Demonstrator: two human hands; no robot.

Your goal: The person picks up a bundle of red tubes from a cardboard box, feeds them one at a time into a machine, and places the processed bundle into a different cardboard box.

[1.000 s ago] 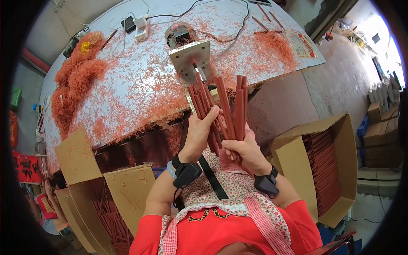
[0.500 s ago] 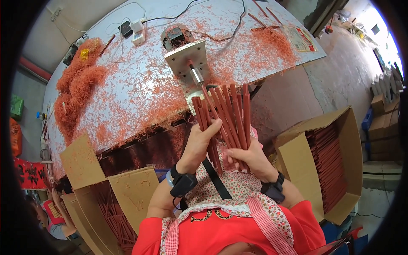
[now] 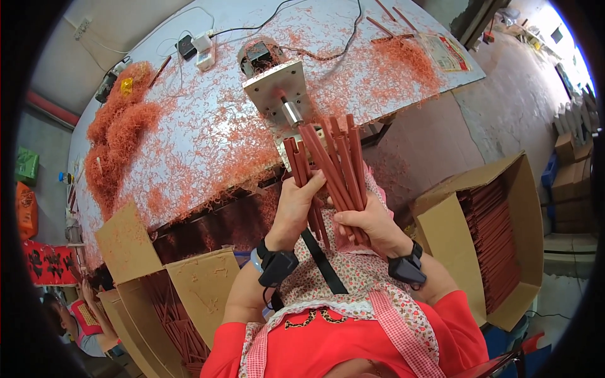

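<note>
We have our left hand [image 3: 295,205] curled around a thin bunch of reddish-brown rods [image 3: 296,160], its thumb pressed across the front; our right hand [image 3: 370,223] is wrapped around a fuller bunch [image 3: 346,173], its thumb lying over the lower part; we cannot tell how firmly either grips; both bunches stand above our floral apron [image 3: 368,268], near the front edge of the worktable [image 3: 340,82], upper ends fanned toward the steel collar [image 3: 292,113] of the electric motor [image 3: 259,51]; one rod end is close under that collar, and we cannot tell whether they touch; we judge each rod light and stiff, with a smooth face that could let neighbours slide in a loose bunch; being slim, they would probably snap or chip rather than bend far, so we would hold them around the lower half, fingers round the whole bunch; curly orange shavings [image 3: 129,120] lie heaped on the table's left; more rods [image 3: 495,252] fill the cardboard box [image 3: 444,233] at our right, and others lie in the cardboard carton [image 3: 198,283] at our left
</note>
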